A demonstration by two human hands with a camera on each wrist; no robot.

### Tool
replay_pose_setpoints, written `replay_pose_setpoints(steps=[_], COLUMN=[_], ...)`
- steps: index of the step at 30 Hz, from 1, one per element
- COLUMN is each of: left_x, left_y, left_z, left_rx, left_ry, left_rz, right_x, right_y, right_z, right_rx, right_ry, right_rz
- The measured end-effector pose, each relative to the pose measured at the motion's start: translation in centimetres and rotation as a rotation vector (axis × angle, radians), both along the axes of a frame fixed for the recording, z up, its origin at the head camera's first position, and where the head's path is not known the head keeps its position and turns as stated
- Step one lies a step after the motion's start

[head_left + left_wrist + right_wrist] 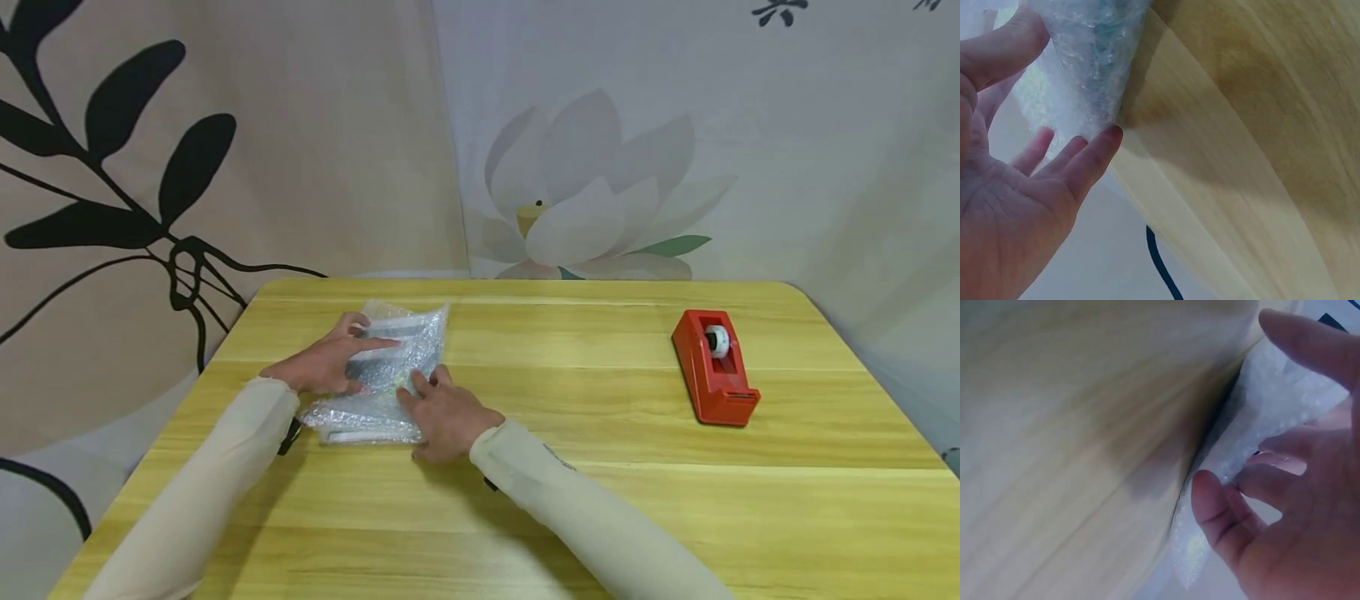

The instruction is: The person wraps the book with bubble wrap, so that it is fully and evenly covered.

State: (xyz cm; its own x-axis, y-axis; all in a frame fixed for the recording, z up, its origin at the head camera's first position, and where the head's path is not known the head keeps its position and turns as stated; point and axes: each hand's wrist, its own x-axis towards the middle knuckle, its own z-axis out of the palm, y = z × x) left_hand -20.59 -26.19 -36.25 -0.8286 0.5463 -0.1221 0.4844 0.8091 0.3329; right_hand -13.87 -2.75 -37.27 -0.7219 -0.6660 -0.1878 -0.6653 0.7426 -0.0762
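A flat parcel in clear bubble wrap (397, 367) lies on the left half of the wooden table, with pale and grey bands showing through the plastic. My left hand (330, 358) rests on its left side, fingers spread across the top. In the left wrist view, the fingertips (1110, 134) touch the edge of the wrap, thumb apart from them. At the lower right side is my right hand (446, 417), touching the wrap with loosely bent fingers. The right wrist view shows those fingers (1210, 494) along the parcel's edge. What lies inside is blurred by the bubbles.
A red tape dispenser (716, 367) with a small white roll stands at the right of the table (570, 500). Behind the table hangs a curtain (360, 150) printed with dark leaves and a pale flower. Both forearms wear cream sleeves (217, 492).
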Motion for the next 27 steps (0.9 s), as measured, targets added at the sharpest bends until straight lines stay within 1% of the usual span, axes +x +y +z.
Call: replay_pose_setpoints(steps=[3,5,6,8,10,12,14,19,23,25,27], left_x=[-0.2,-0.2,-0.2,0.0,0.3,0.5,0.7,0.9,1.0,1.0,1.1], left_y=[-0.1,-0.4,-0.7,-1.2,-1.6,-2.0,-2.1,-2.1,-2.1,-2.1,-2.0], left_z=[-0.1,-0.1,-0.2,-0.2,-0.2,-0.1,-0.1,0.4,0.5,0.3,0.1], left_rx=[0.007,0.023,0.039,0.089,0.139,0.170,0.161,0.122,0.159,0.178,0.197], left_ry=[-0.002,-0.023,-0.046,-0.112,-0.198,-0.290,-0.364,-0.479,-0.527,-0.523,-0.501], left_rz=[-0.015,-0.021,-0.019,-0.013,0.002,0.016,0.027,0.025,0.016,-0.002,-0.024], right_x=[-0.2,-0.2,-0.2,-0.2,-0.1,-0.1,0.0,0.0,0.0,0.0,-0.1], right_y=[-0.1,-0.2,-0.2,-0.4,-0.5,-0.6,-0.7,-0.6,-0.5,-0.5,-0.5], right_z=[0.0,0.0,0.0,0.0,0.0,0.0,0.0,0.0,0.2,0.4,0.5], right_rx=[0.021,0.034,0.041,0.055,0.072,0.085,0.091,0.066,0.058,0.063,0.069], right_ry=[0.008,0.013,0.015,0.019,0.031,0.045,0.052,0.043,0.036,0.037,0.038], right_rz=[-0.013,-0.019,-0.022,-0.024,-0.022,-0.022,-0.021,-0.023,-0.027,-0.028,-0.026])
